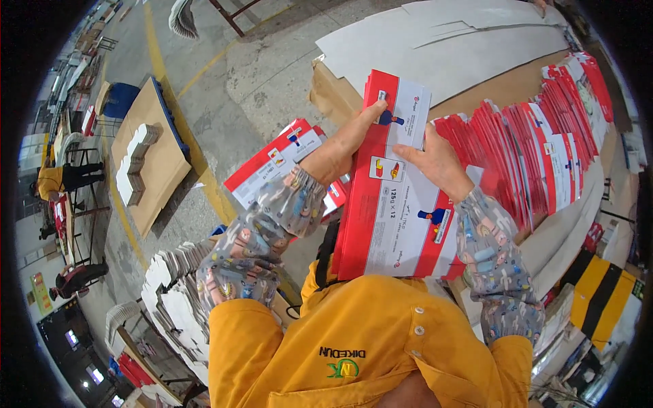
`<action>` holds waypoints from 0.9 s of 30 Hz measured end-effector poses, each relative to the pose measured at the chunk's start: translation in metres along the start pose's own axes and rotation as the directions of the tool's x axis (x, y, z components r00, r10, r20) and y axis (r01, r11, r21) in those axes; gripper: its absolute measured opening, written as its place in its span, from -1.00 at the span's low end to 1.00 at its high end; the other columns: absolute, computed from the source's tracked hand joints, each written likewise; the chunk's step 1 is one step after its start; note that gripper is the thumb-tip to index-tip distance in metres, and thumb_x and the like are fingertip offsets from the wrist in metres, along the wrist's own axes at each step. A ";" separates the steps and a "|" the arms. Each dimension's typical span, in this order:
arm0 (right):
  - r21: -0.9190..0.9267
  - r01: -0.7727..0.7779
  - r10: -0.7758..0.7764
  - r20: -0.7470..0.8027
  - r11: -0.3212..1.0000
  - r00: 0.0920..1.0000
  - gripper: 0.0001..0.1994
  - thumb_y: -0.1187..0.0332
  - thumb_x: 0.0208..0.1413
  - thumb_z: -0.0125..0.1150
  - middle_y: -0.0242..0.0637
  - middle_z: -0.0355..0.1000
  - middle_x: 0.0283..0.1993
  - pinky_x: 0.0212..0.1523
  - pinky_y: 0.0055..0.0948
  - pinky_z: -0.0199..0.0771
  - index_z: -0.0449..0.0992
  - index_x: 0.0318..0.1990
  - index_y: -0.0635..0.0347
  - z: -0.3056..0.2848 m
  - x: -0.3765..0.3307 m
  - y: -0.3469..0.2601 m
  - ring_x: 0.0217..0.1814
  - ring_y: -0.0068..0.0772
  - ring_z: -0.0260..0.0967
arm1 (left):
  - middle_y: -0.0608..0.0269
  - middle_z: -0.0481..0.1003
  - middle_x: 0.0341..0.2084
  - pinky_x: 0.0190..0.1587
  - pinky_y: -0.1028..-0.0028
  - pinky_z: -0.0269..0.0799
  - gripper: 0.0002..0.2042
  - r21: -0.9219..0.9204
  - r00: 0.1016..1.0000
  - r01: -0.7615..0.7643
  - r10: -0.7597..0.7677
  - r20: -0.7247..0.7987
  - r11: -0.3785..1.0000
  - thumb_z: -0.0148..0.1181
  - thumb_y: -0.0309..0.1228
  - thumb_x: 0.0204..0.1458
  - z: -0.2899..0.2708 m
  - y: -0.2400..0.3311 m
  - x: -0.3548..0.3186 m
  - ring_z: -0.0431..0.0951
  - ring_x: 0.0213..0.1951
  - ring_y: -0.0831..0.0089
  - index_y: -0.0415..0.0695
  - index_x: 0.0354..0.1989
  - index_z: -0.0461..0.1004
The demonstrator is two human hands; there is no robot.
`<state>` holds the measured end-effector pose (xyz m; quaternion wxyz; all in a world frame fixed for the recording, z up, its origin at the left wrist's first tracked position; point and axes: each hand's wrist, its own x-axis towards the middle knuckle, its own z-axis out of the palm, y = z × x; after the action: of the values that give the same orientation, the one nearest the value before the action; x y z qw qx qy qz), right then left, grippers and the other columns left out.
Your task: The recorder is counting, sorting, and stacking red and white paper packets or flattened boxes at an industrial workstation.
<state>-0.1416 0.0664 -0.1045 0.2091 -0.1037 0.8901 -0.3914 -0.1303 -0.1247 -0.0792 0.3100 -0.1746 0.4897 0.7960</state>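
The left hand [348, 139] grasps the left edge of a thick stack of flat red-and-white printed cardboard cartons [384, 221], its thumb lying near the upper part of the face; the fingers beneath are hidden. The right hand [441, 163] grips the same stack from the right edge — thumb pressed over the front, the other fingers mostly out of sight behind it, so I cannot tell how they are curled. The stack sits tilted right in front of the person's yellow jacket [354, 333], its lower end touching or close to the chest. Grey patterned sleeve covers [490, 251] reach from both wrists up the forearms.

To the right, a long leaning row of similar red-and-white cartons [500, 160] stands just beside the right hand. A smaller red-and-white carton pile [255, 178] lies to the left, partly behind the left forearm. Beyond the hands, large whitish cardboard sheets [388, 51] lie flat — and farther left, a brown cardboard sheet [163, 187] bears a zigzag white stack [134, 166].
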 end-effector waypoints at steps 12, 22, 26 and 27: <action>0.024 -0.015 0.018 -0.126 1.000 0.992 -0.40 0.07 0.01 0.26 -0.01 0.45 -0.11 -0.13 -0.21 0.43 0.18 0.04 0.32 0.043 -0.092 0.006 -0.08 -0.13 0.46 | 0.02 0.45 -0.19 -0.31 0.37 0.59 -0.42 0.030 0.983 -0.184 0.185 -0.014 0.982 0.25 -0.12 0.03 -0.001 -0.088 -0.033 0.57 -0.25 0.36 -0.28 0.02 0.16; -0.430 0.430 -0.560 -0.242 0.794 0.792 -0.42 -0.13 0.13 -0.02 0.04 0.47 -0.32 -0.20 -0.14 0.41 0.46 -0.19 0.35 -0.012 -0.043 -0.066 -0.21 0.03 0.43 | 0.13 0.46 -0.33 -0.37 0.50 0.54 -0.43 0.230 0.925 -0.350 0.374 -0.071 0.908 0.30 -0.11 -0.02 0.031 -0.096 -0.081 0.53 -0.39 0.49 -0.28 -0.05 0.19; -0.269 0.414 -0.449 -0.082 0.870 0.890 -0.36 -0.24 0.16 -0.20 -0.06 0.51 -0.43 -0.24 -0.09 0.43 0.57 -0.32 0.20 0.005 -0.050 -0.071 -0.34 0.03 0.47 | 0.15 0.45 -0.33 -0.34 0.50 0.52 -0.36 0.196 0.941 -0.300 0.323 -0.097 0.934 0.37 -0.09 -0.10 0.025 -0.106 -0.090 0.52 -0.40 0.49 -0.27 -0.03 0.20; -0.238 0.413 -0.439 -0.071 0.879 0.896 -0.41 -0.19 0.18 -0.19 -0.08 0.53 -0.37 -0.24 -0.09 0.44 0.58 -0.28 0.16 0.008 -0.056 -0.074 -0.30 0.00 0.48 | 0.15 0.45 -0.34 -0.32 0.50 0.51 -0.36 0.173 0.940 -0.301 0.323 -0.112 0.938 0.39 -0.11 -0.11 0.021 -0.111 -0.091 0.51 -0.39 0.49 -0.28 -0.03 0.20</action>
<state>-0.0871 0.0310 -0.0380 0.0501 -0.2950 0.8938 -0.3342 0.0122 -0.0991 -0.0911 0.1573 -0.1252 0.5912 0.7811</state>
